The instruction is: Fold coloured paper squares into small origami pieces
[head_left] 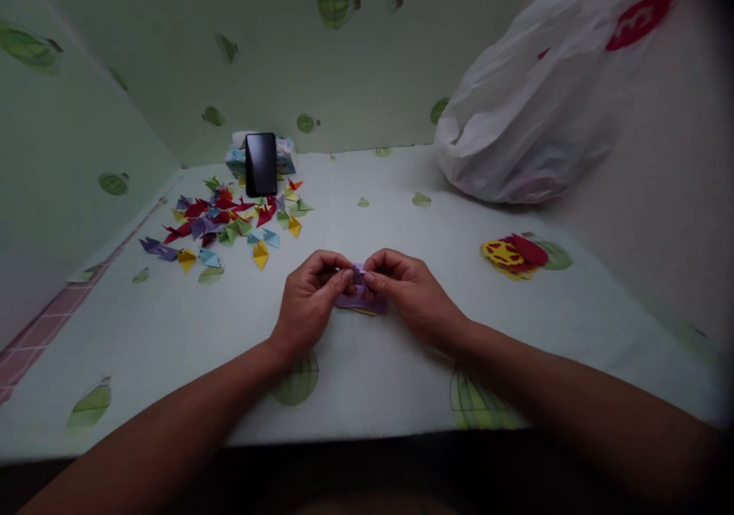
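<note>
At the middle of the table, my left hand (pixel 313 293) and my right hand (pixel 410 289) pinch a small folded purple paper (pixel 358 276) from both sides. Thumbs and fingertips cover most of its shape. Beneath it lies a small stack of paper sheets (pixel 364 302), purple on top with a yellow edge showing below. Off to the left spreads a pile of folded paper cranes (pixel 221 221) in red, purple, yellow, green, blue and orange.
A black phone (pixel 261 165) leans upright against a tissue box (pixel 287 156) behind the cranes. Red and yellow cut-out pieces (pixel 510 257) lie at the right. A bulging white plastic bag (pixel 516 125) stands at the back right. Walls enclose the table (pixel 390 393) behind and at both sides.
</note>
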{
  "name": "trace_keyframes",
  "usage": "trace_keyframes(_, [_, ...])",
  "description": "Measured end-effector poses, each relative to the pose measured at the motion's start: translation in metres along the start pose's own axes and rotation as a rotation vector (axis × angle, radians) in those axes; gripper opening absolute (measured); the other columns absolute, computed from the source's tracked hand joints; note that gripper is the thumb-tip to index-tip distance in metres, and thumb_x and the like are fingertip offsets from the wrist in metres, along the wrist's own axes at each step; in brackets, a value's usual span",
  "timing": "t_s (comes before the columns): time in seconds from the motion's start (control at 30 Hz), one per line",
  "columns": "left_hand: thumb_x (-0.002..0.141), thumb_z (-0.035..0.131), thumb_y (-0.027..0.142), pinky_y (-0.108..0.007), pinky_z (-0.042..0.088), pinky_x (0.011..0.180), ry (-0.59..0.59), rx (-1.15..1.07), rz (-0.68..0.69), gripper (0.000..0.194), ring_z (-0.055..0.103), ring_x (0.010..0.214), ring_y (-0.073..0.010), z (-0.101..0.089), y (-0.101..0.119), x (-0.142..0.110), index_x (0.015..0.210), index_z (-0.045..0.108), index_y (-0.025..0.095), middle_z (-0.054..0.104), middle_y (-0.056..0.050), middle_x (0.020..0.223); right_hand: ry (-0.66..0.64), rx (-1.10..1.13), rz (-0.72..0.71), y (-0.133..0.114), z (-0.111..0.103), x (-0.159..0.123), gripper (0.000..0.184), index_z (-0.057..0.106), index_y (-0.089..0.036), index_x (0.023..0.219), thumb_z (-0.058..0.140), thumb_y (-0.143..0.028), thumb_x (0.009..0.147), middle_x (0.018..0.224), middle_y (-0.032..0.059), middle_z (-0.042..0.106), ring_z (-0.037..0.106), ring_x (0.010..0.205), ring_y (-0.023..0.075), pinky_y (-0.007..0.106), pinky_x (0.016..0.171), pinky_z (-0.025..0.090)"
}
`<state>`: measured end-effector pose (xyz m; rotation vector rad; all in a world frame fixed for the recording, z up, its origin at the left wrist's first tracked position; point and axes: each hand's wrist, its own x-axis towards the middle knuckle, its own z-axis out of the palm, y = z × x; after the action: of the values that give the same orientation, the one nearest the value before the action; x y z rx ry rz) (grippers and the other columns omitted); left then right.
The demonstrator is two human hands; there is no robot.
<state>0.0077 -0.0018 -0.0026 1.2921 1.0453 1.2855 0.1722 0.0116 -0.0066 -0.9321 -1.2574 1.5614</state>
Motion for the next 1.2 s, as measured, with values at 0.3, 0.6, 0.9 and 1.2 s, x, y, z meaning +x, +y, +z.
trace_keyframes(0.3, [0.08, 0.072, 0.023, -0.022, 0.051, 0.064, -0.035, 0.012, -0.038, 0.011, 0.062, 0.067, -0.0098, -0.002, -0.003, 0.002, 0.086, 0.064, 0.017, 0.065, 0.002, 0.077, -0.01, 0.146, 0.075, 0.002, 0.0, 0.001, 0.019, 0.06, -0.017, 0.078, 0.074, -0.029, 0.077, 0.065, -0.0034, 0.06, 0.054, 0.06, 0.0098, 0.024, 0.059, 0.04])
trace_keyframes(0.6, [0.084, 0.067, 0.02, -0.026, 0.052, 0.075, -0.156, 0.091, 0.041, 0.005, 0.065, 0.08, -0.0139, -0.001, 0.003, 0.0, 0.087, 0.068, 0.016, 0.065, -0.002, 0.086, -0.008, 0.3, 0.108, 0.004, 0.001, 0.004, 0.02, 0.061, -0.017, 0.076, 0.078, -0.028, 0.074, 0.064, -0.0035, 0.06, 0.053, 0.06, 0.009, 0.023, 0.06, 0.041])
trace_keyframes(0.9, [0.089, 0.065, 0.03, -0.025, 0.054, 0.069, -0.12, -0.085, -0.047, 0.014, 0.064, 0.07, -0.0118, -0.004, -0.003, -0.001, 0.088, 0.066, 0.017, 0.066, -0.001, 0.082, -0.033, 0.293, 0.051, 0.007, -0.001, 0.004, 0.016, 0.063, -0.018, 0.079, 0.077, -0.026, 0.078, 0.074, -0.0027, 0.062, 0.058, 0.067, 0.0099, 0.024, 0.064, 0.045])
trace_keyframes(1.2, [0.077, 0.075, 0.019, -0.019, 0.051, 0.063, -0.01, -0.125, -0.06, 0.012, 0.063, 0.067, -0.0084, -0.001, -0.005, 0.001, 0.083, 0.065, 0.017, 0.066, 0.003, 0.077, 0.001, 0.229, -0.006, 0.004, 0.002, 0.002, 0.016, 0.062, -0.019, 0.086, 0.074, -0.026, 0.08, 0.076, -0.0038, 0.061, 0.058, 0.065, 0.0084, 0.022, 0.063, 0.045])
